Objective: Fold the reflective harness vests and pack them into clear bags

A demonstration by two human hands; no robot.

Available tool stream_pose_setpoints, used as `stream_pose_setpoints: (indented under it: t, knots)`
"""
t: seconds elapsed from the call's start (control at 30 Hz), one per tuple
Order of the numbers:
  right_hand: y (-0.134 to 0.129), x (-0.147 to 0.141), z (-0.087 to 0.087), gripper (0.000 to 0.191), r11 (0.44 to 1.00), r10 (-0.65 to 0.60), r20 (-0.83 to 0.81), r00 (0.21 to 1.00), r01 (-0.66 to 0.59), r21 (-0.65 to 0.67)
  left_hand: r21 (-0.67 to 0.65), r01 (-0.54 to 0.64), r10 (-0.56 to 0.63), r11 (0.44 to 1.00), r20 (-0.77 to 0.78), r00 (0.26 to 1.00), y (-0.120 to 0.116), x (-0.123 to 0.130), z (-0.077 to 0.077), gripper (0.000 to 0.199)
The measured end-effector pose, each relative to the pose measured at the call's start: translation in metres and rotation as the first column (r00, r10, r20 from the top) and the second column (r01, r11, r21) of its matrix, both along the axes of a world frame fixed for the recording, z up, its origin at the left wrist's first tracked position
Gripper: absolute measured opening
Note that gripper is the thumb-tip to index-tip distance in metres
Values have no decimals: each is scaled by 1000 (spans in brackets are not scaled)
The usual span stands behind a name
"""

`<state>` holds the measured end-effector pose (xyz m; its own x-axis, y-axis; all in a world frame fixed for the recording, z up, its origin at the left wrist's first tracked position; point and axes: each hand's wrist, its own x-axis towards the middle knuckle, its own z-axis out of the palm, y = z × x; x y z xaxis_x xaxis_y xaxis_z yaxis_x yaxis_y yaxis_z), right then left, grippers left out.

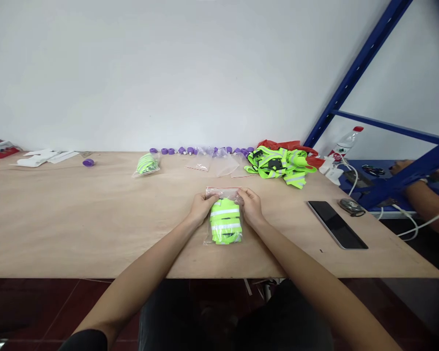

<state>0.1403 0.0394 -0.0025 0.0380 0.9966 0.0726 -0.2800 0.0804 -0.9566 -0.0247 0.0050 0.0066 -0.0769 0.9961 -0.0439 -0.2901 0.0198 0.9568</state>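
A clear zip-lock bag point(223, 192) with a red line along its top lies near the front of the table, its mouth pointing away from me. Inside it is a folded neon-green reflective strap point(226, 222) with silvery-white bands. My left hand point(202, 207) pinches the bag's upper left corner between thumb and fingers. At the upper right corner, my right hand point(252, 204) grips the bag in the same way. Whether the seal is fully pressed closed cannot be made out.
Farther back lie a filled bag point(146, 165), purple caps point(164, 151), flat clear bags point(225, 163) and a heap of green straps point(278, 163) on red plastic. At right are a phone point(336, 224), a round dark object point(351, 206), a bottle point(346, 145), a blue frame point(358, 63) and another person's arm point(429, 207).
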Motion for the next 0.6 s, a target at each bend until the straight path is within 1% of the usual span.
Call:
stream_pose_setpoints:
  t: [0.13,0.23,0.43,0.5,0.6]
  knots:
    - [-1,2,-2,31,998,33,-38,999,-36,-57,-6,-15,15,1000,-3,1000,-2,0,1,32]
    - [-2,5,-2,32,995,59,-58,997,-63,-76,-9,-34,34,999,-5,999,-4,2,3,31]
    - [1,10,0,35,977,175,-88,981,-184,-107,12,-55,55,998,-6,998,-7,3,6,31]
    - [2,11,-1,34,976,183,-93,979,-192,-107,22,-45,45,999,-4,999,-7,3,5,31]
    - [3,11,-1,31,980,164,-101,981,-174,-96,30,-18,18,999,5,1000,-9,5,3,34]
